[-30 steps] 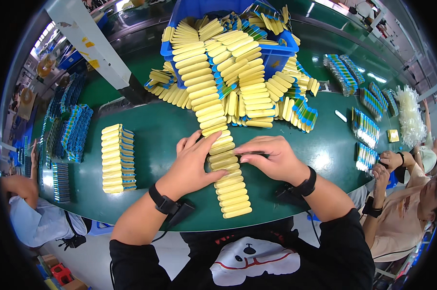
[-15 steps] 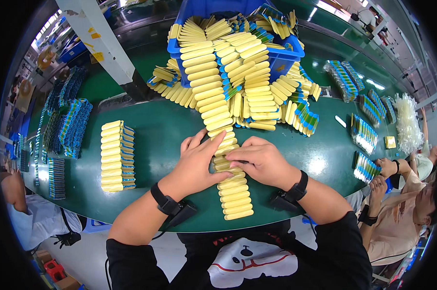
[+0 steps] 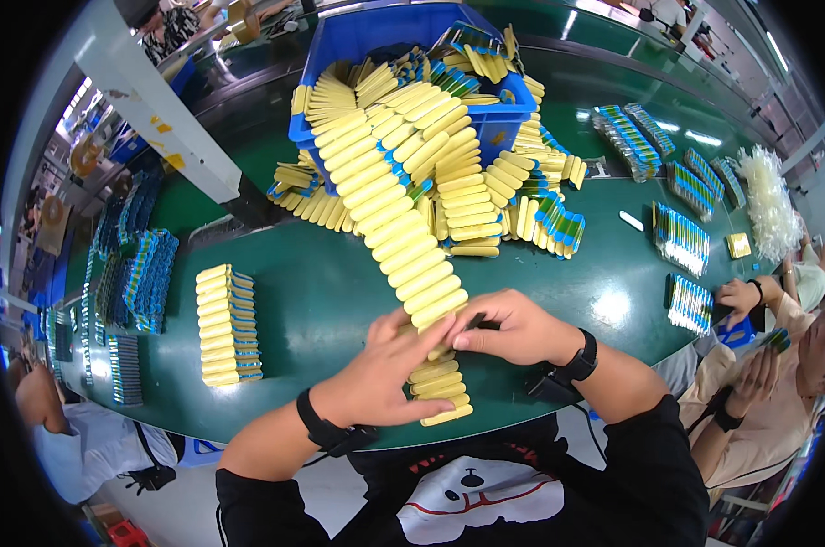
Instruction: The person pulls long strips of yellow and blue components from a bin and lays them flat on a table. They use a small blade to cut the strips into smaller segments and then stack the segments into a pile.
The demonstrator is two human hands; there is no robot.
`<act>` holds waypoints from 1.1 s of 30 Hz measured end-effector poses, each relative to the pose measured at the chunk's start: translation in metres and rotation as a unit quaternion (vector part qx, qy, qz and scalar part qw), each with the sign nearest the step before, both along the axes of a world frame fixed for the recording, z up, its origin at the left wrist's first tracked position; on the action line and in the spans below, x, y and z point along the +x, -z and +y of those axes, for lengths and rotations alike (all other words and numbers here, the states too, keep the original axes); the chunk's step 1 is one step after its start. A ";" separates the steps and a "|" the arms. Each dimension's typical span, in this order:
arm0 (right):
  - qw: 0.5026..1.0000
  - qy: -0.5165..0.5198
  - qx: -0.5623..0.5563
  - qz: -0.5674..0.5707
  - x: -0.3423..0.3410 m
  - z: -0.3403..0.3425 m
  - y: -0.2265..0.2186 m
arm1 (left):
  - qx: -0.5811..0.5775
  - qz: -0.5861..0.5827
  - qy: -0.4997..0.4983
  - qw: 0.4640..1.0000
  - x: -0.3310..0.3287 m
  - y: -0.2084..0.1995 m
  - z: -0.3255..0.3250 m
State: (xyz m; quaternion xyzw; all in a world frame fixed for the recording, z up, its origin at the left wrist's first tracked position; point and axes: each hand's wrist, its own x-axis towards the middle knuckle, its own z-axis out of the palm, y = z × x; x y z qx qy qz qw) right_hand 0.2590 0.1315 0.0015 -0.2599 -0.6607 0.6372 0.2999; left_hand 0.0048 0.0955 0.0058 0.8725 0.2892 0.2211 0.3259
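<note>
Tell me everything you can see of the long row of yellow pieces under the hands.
The long row of yellow pieces is a chain of flat, oblong, plastic-looking bars laid side by side. It runs diagonally from the blue bin down the green table to its near edge. Some pieces show blue ends. The left hand and right hand lie across its lower part, hiding several pieces; a few more show below them.

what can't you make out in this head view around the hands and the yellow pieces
- Head view: the part of the yellow row under the left hand and right hand is covered by them.
- Inside of the blue bin: hidden by heaped yellow pieces.
- Thin dark item at the right hand's fingertips: too small to identify.
- Stacks at the left rim: bent and blurred by the fisheye.
</note>
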 end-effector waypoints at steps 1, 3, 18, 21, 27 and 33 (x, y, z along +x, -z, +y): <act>1.000 0.003 0.002 0.004 0.002 -0.003 -0.001 | 0.002 0.004 0.003 1.000 0.000 0.001 -0.001; 0.988 -0.061 -0.136 0.032 0.007 -0.004 -0.004 | -0.073 -0.065 -0.019 0.995 0.001 0.006 0.000; 0.922 -0.315 -0.190 -0.120 -0.015 -0.024 0.000 | 0.012 0.153 -0.213 0.965 -0.006 0.001 0.018; 0.916 -0.324 -0.178 -0.157 -0.013 -0.021 0.003 | 0.020 0.189 -0.201 0.961 -0.003 0.008 0.022; 0.852 -0.438 -0.155 -0.240 -0.006 -0.001 -0.009 | 0.024 0.136 -0.219 0.966 -0.006 0.013 0.024; 0.986 0.099 0.118 -0.066 -0.018 0.012 0.003 | 0.029 0.114 -0.238 0.964 -0.003 0.017 0.026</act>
